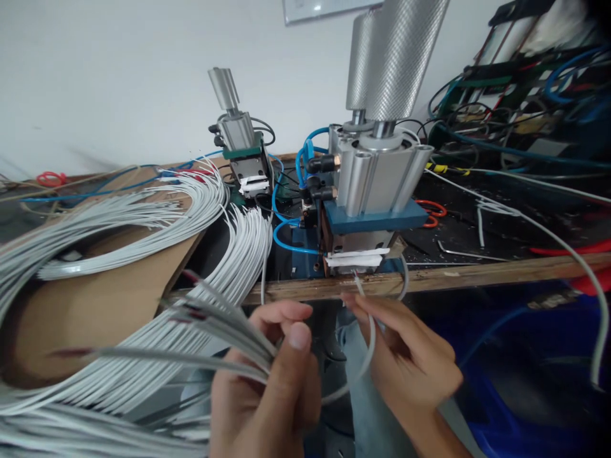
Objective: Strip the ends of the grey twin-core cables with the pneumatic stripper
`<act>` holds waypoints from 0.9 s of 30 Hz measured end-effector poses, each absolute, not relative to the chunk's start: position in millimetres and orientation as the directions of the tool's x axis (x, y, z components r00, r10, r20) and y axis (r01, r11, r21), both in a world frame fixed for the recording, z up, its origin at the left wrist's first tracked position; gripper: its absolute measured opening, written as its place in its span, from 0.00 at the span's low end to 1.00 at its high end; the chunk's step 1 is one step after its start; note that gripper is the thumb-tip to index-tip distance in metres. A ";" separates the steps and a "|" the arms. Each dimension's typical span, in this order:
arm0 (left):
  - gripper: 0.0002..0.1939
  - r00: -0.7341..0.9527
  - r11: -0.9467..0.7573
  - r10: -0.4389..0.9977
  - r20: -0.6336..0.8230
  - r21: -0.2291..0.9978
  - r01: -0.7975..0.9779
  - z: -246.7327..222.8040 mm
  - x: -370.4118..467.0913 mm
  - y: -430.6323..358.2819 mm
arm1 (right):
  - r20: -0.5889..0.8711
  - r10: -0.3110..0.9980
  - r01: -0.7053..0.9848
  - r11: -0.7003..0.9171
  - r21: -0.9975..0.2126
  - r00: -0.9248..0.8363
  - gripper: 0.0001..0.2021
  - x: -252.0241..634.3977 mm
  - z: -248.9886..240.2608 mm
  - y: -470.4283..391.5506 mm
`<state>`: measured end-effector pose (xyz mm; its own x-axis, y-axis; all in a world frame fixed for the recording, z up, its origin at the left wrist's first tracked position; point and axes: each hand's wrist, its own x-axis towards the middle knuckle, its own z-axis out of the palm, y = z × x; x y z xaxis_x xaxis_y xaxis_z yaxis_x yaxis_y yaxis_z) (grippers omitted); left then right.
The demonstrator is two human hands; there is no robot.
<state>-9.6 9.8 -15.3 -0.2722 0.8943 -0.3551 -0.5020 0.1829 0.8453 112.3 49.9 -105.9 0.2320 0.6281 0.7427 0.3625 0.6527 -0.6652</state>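
Several grey cables [224,331] with dark reddish ends are bunched in my left hand [272,388], its thumb and fingers closed round them. The ends fan out to the left, blurred. My right hand [405,356] pinches a single grey cable [371,337] just behind its tip. That tip points up at the front of a pneumatic wire-stripping machine [356,245] with a blue plate and white strips across its jaw. Whether the tip enters the jaw I cannot tell. The cable loops down below my right hand and runs back left.
Large bundles of white cable [248,248] spread over cardboard [95,318] on the left. A smaller machine [245,152] stands behind. Blue air hoses [281,203], a hex key [472,254] and a loose cable [539,222] lie around the bench, whose wooden edge [453,277] runs across.
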 end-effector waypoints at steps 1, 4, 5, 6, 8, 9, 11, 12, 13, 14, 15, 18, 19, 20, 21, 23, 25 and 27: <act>0.19 -0.238 0.220 0.897 -0.373 0.843 -0.491 -22.3 -9.4 9.4 | 0.757 0.622 0.359 0.673 -0.647 0.199 0.21 113.0 -107.5 42.3; 0.24 -0.151 0.301 0.911 -0.384 0.869 -0.391 -43.7 -8.4 6.2 | 0.801 0.584 0.358 0.726 -0.588 0.131 0.23 107.9 -112.7 16.8; 0.23 -0.128 0.314 0.916 -0.381 0.877 -0.363 -49.1 -8.2 4.5 | 0.791 0.586 0.356 0.712 -0.605 0.173 0.21 103.8 -114.4 8.5; 0.22 -0.109 0.321 0.920 -0.377 0.882 -0.345 -53.3 -8.0 2.6 | 0.765 0.597 0.351 0.681 -0.642 0.241 0.19 99.2 -115.9 0.8; 0.17 -0.095 0.312 0.927 -0.362 0.888 -0.337 -57.5 -8.0 -1.3 | 0.684 0.637 0.332 0.598 -0.729 0.355 0.18 90.9 -118.4 -10.9; 0.16 -0.096 0.300 0.932 -0.351 0.891 -0.341 -57.9 -8.1 -3.0 | 0.653 0.656 0.328 0.565 -0.757 0.378 0.17 88.5 -119.4 -14.5; 0.15 -0.100 0.266 0.942 -0.319 0.897 -0.354 -56.9 -8.2 -5.7 | 0.662 0.666 0.349 0.563 -0.749 0.345 0.17 88.2 -121.4 -17.2; 0.15 -0.103 0.248 0.948 -0.302 0.901 -0.357 -56.1 -8.1 -6.6 | 0.692 0.657 0.368 0.589 -0.719 0.301 0.18 90.0 -122.4 -16.9; 0.15 -0.107 0.232 0.952 -0.287 0.905 -0.357 -55.4 -8.0 -7.4 | 0.723 0.645 0.384 0.619 -0.685 0.249 0.18 92.5 -123.6 -16.0; 0.15 -0.111 0.221 0.955 -0.275 0.909 -0.354 -54.8 -7.8 -8.0 | 0.756 0.623 0.394 0.655 -0.644 0.200 0.19 95.3 -125.0 -15.0; 0.15 -0.113 0.212 0.957 -0.266 0.913 -0.350 -54.7 -7.7 -8.8 | 0.779 0.605 0.394 0.684 -0.613 0.161 0.20 98.0 -126.8 -14.3; 0.17 -0.103 0.230 0.954 -0.281 0.909 -0.348 -57.9 -8.6 -12.6 | 0.788 0.587 0.382 0.695 -0.609 0.186 0.19 105.6 -136.8 -15.5; 0.18 -0.087 0.248 0.951 -0.296 0.901 -0.356 -60.8 -9.5 -14.6 | 0.776 0.595 0.394 0.675 -0.623 0.209 0.18 108.8 -142.3 -16.8; 0.18 -0.060 0.267 0.949 -0.309 0.891 -0.367 -64.9 -10.6 -17.0 | 0.759 0.618 0.420 0.645 -0.639 0.205 0.17 112.7 -149.0 -18.3; 0.19 -0.024 0.286 0.948 -0.318 0.879 -0.382 -70.3 -12.0 -19.8 | 0.740 0.647 0.462 0.607 -0.646 0.185 0.16 117.2 -156.8 -19.8; 0.19 0.063 0.313 0.947 -0.316 0.855 -0.412 -84.3 -15.1 -26.0 | 0.643 0.765 0.558 0.543 -0.628 -0.021 0.19 126.8 -174.3 -22.5; 0.17 0.116 0.325 0.945 -0.305 0.845 -0.424 -100.6 -18.4 -32.6 | 0.548 0.816 0.585 0.539 -0.606 -0.184 0.22 134.3 -191.5 -25.3; 0.16 0.120 0.311 0.950 -0.288 0.843 -0.439 -115.7 -21.9 -39.5 | 0.468 0.830 0.596 0.549 -0.587 -0.303 0.25 137.8 -204.7 -28.7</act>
<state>-21.9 -39.5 -115.7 0.1198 0.9501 -0.2879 -0.4387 0.3108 0.8432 137.8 -28.7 -204.7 -0.3028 0.8300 0.4685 0.5958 0.5485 -0.5867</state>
